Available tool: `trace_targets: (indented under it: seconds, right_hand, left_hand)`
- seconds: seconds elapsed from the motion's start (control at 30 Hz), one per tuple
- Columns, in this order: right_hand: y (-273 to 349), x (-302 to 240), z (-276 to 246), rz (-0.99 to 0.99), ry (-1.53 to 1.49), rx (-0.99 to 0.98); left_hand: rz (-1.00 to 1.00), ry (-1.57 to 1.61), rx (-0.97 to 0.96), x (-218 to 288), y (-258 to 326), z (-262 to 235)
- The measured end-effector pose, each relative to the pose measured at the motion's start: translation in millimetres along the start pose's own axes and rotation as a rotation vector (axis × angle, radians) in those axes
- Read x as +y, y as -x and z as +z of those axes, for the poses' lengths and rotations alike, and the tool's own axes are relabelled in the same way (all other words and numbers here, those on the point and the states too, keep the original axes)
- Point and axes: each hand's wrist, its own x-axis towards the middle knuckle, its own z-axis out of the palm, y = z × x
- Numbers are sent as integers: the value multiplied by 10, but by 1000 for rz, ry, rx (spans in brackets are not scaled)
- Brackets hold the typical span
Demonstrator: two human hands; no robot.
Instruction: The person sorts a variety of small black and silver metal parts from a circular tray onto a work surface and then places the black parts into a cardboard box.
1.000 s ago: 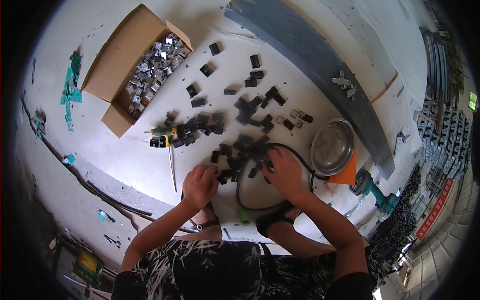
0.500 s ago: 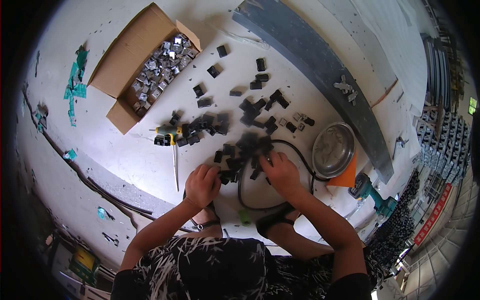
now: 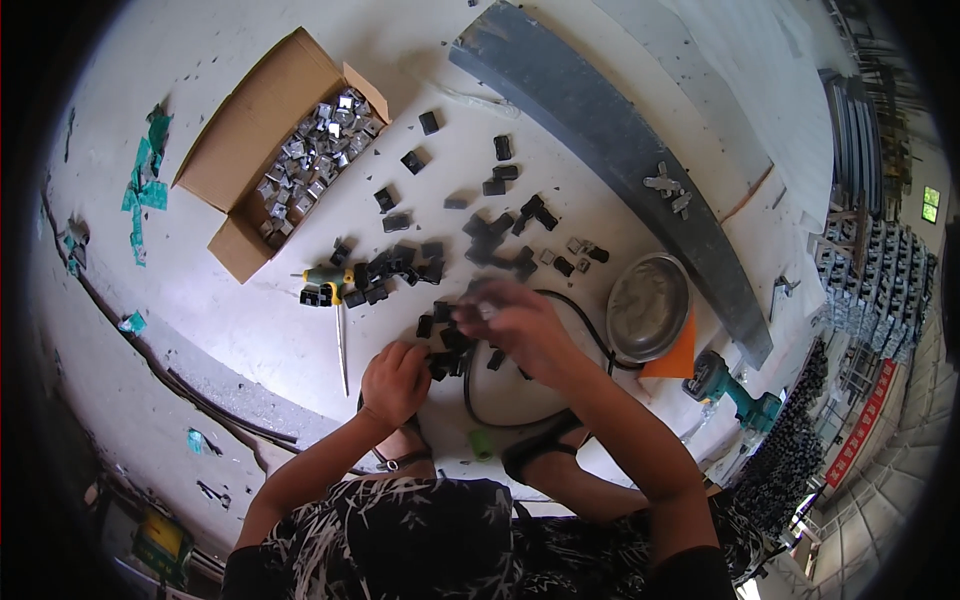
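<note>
Low over the white surface, my left hand is closed with its fingers curled. Its fingertips meet the left edge of a heap of small black blocks, and whatever they grip is hidden. My right hand reaches across the top of that heap, smeared by motion. A pale, shiny spot shows near its fingertips, too blurred to name. Beneath my right hand and wrist runs a loop of black cable. More black blocks lie in a cluster beyond my left hand.
An open cardboard box holds silver metal pieces. A yellow-handled screwdriver lies left of the blocks. To the right are a round metal bowl, an orange sheet, a teal power tool and a long grey beam.
My right hand has moved left and away from me over the black heap. My left hand stays by the heap's left edge. The whole view has shifted slightly.
</note>
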Motion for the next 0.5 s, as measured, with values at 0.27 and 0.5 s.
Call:
trace_targets:
  seconds: [0.27, 0.5]
  right_hand:
    - [-696, -469, 1542, -176, 17, -107]
    - [-239, -573, -447, -653, 1580, 519]
  left_hand:
    - [-20, 16, -3, -37, 61, 119]
    - [-22, -38, 1, -11, 45, 56]
